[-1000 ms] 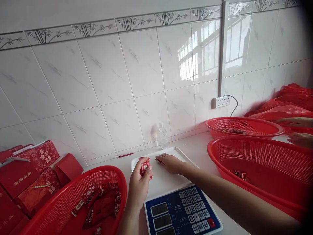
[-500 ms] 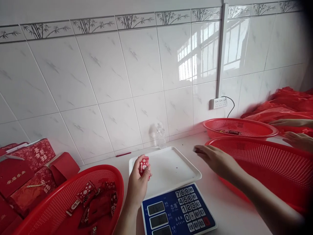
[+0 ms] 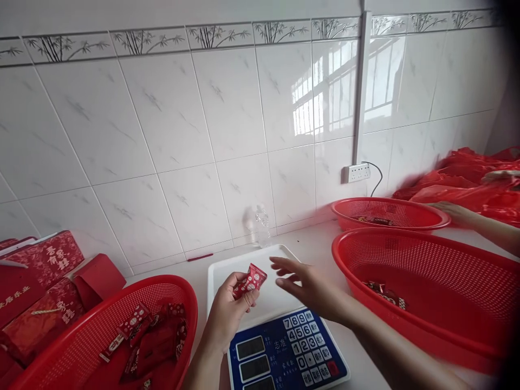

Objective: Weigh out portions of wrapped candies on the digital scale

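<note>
My left hand (image 3: 232,306) is closed around a red wrapped candy (image 3: 252,279) with white round prints, held up over the white tray of a digital scale (image 3: 239,264). Its printed end sticks out past my thumb and fingers. My right hand (image 3: 303,281) hovers over the tray's right side, fingers apart and pointing at the candy without touching it. Nothing shows in its grasp. Below both hands lies the scale's blue keypad panel (image 3: 280,346). To the left, a red basket (image 3: 179,287) contains several red wrapped candies (image 3: 134,319).
At right stands a large red basket (image 3: 447,265) with a few wrapped pieces (image 3: 384,292); a smaller one (image 3: 390,203) is behind it. Another person's hand (image 3: 450,211) is near red plastic bags (image 3: 459,184). A clear bottle (image 3: 262,225) stands by the wall; red boxes (image 3: 44,287) sit far left.
My right hand has moved left from beside the large basket to over the scale tray, its fingers now spread. The candy in my left hand is tilted further right. The other person's hands shifted.
</note>
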The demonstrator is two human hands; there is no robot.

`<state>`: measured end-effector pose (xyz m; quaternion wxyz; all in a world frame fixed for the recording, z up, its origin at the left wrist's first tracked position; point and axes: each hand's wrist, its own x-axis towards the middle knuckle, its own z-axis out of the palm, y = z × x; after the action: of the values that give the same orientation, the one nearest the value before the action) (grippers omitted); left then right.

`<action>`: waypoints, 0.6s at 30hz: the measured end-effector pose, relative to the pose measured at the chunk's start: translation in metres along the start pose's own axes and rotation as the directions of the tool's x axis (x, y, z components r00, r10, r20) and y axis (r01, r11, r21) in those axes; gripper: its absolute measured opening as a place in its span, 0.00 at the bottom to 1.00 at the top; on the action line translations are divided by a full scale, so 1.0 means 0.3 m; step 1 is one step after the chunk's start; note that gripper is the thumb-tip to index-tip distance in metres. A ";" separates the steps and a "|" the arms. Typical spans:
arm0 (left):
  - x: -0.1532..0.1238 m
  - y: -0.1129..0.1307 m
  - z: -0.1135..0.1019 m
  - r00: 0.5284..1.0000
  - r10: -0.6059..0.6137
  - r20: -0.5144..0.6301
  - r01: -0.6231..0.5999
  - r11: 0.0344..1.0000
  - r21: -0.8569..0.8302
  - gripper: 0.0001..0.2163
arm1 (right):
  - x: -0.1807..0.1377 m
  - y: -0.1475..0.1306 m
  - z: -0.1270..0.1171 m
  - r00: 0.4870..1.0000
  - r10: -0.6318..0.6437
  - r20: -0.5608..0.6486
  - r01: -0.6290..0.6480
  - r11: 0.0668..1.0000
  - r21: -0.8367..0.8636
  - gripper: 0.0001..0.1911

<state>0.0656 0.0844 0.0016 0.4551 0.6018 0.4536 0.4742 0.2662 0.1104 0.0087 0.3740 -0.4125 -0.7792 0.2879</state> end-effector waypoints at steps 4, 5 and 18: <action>-0.003 0.004 0.010 0.999 -0.033 -0.021 0.033 0.999 -0.008 0.15 | 0.074 -0.061 0.091 0.996 -0.085 0.033 0.080 0.990 0.114 0.19; 0.000 -0.002 0.012 0.997 -0.043 -0.059 0.042 0.999 -0.012 0.17 | 0.087 -0.065 0.102 0.996 -0.093 0.014 0.091 0.991 0.099 0.17; -0.029 0.025 -0.001 0.853 0.220 -0.474 -0.202 0.975 0.090 0.15 | 0.168 0.091 0.121 0.996 0.086 -0.002 -0.077 0.884 -0.461 0.09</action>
<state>0.0650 0.0745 0.0077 0.2622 0.5195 0.4923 0.6473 0.2289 0.1622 -0.0148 0.2460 -0.5192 -0.8105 0.1144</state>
